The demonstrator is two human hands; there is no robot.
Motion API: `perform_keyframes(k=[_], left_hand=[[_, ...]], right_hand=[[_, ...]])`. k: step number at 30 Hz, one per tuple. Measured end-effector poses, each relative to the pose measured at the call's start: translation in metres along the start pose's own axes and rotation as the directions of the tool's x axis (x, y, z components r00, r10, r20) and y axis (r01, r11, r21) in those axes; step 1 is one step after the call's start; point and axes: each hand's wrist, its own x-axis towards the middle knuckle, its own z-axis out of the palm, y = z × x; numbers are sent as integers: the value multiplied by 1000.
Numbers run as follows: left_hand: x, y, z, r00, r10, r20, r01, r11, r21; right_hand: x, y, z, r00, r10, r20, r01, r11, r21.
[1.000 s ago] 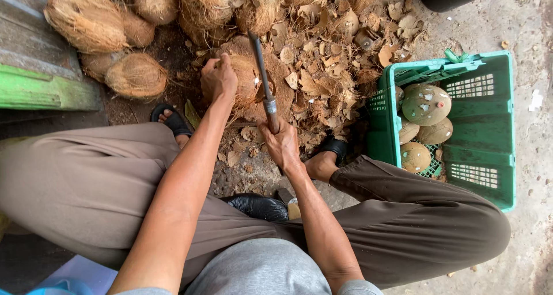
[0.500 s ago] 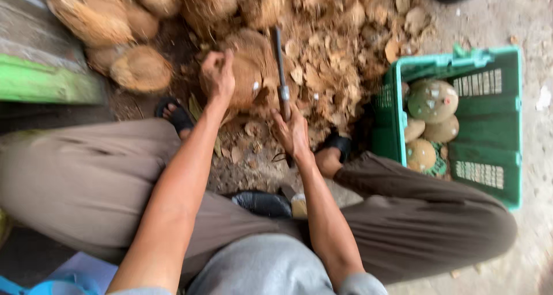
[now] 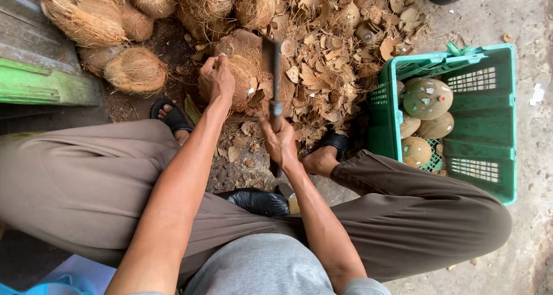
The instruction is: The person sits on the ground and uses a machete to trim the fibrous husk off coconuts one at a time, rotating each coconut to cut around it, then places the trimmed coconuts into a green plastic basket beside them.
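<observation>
I sit with my knees apart over a brown husked coconut (image 3: 249, 70) on the ground. My left hand (image 3: 216, 79) grips its left side and steadies it. My right hand (image 3: 279, 141) is closed around the handle of a machete (image 3: 273, 70), whose dark blade points away from me and lies against the coconut's right side. Husk chips (image 3: 328, 70) are heaped right of the coconut.
A green plastic crate (image 3: 489, 128) at the right holds several peeled coconuts (image 3: 427, 98). Unpeeled fibrous coconuts (image 3: 135, 70) lie along the top and left, by a green wooden edge (image 3: 40, 88). My sandalled feet (image 3: 173, 118) flank the work spot.
The machete has shifted along the coconut's right side, blade now resting on it. My left hand has stayed on the coconut's left side.
</observation>
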Motion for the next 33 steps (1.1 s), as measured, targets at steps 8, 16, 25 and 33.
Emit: perform_keyframes(k=[8,16,25,33], left_hand=[[4,-7,-1,999,-19,-28,20,999,34],[-14,4,-1,967,212,-144,-216,976,-13],[-15,12,-7,1000,-8,-25,7,1000,-21],[-15,0,-4,994,70,-88,-71,997,-13]], right_hand=[[3,3,-3,962,-241,-131,265,937,227],[4,8,8,999,-39,29,42,993,-106],[8,9,13,999,37,20,-34,993,-117],[12,23,9,969,-227,-93,226,974,-28]])
